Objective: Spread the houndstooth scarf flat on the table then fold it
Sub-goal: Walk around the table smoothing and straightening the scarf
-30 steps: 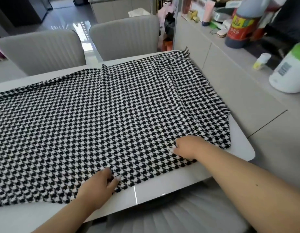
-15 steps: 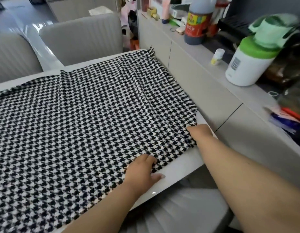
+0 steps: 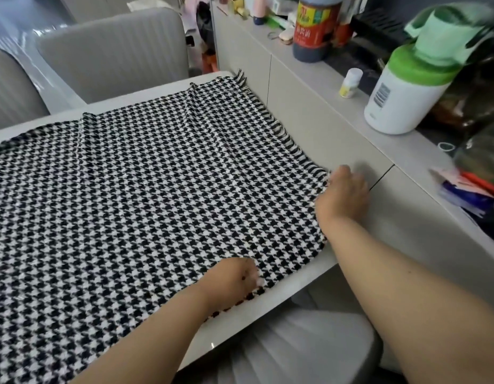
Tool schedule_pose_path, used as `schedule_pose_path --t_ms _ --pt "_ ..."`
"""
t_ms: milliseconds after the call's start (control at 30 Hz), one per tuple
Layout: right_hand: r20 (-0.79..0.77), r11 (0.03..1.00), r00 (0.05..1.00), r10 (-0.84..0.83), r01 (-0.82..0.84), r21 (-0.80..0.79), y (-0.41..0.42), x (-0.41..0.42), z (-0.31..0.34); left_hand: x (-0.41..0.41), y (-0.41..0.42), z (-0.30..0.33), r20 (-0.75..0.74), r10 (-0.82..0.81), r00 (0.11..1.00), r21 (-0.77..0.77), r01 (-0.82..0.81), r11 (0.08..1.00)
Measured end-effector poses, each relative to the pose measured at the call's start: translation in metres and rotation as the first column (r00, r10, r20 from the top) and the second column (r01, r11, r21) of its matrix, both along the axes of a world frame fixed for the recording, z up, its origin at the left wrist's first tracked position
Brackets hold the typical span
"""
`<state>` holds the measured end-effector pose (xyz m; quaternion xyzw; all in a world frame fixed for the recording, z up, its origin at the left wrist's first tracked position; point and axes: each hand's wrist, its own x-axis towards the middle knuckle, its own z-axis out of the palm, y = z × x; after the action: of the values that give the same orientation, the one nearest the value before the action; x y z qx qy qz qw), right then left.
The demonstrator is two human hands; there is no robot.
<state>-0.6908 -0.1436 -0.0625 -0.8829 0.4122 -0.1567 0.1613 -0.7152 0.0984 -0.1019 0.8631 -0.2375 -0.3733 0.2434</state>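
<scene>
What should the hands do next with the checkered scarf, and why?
Probably lift the fringed end and carry it leftward for the first fold. The scarf already lies mostly flat on the table, the right hand is at the fringed edge, and the left hand is on the near edge.

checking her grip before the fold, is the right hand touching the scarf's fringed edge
Touching. The head view shows the right hand meeting the houndstooth scarf at its fringed corner, with no gap between them.
</scene>
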Motion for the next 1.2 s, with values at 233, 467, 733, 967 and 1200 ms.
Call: schedule_pose_path --t_ms 233,467,733,967,1200 --pt "-0.253 0.772 0.729 0.636 -0.599 0.213 0.043 0.011 -0.02 0.035 0.014 0.008 0.519 0.186 0.834 0.079 -0.264 0.961" --pt "-0.695 0.872 0.529 0.488 -0.34 0.353 0.043 0.011 -0.042 0.06 0.092 -0.012 0.373 0.407 0.834 0.413 -0.542 0.732" --pt "-0.786 0.963 0.563 0.255 -0.074 0.26 0.038 0.0 -0.035 0.043 0.127 -0.013 0.399 0.586 0.706 0.436 -0.708 0.556" --pt "-0.833 0.959 0.479 0.277 -0.197 0.206 0.064 -0.003 -0.022 0.005 0.095 -0.023 0.509 0.328 0.796 0.322 -0.529 0.785" --pt "-0.66 0.769 0.457 0.595 -0.562 0.305 0.104 0.004 -0.012 -0.019 0.148 -0.011 0.467 0.576 0.671 0.374 -0.74 0.559"
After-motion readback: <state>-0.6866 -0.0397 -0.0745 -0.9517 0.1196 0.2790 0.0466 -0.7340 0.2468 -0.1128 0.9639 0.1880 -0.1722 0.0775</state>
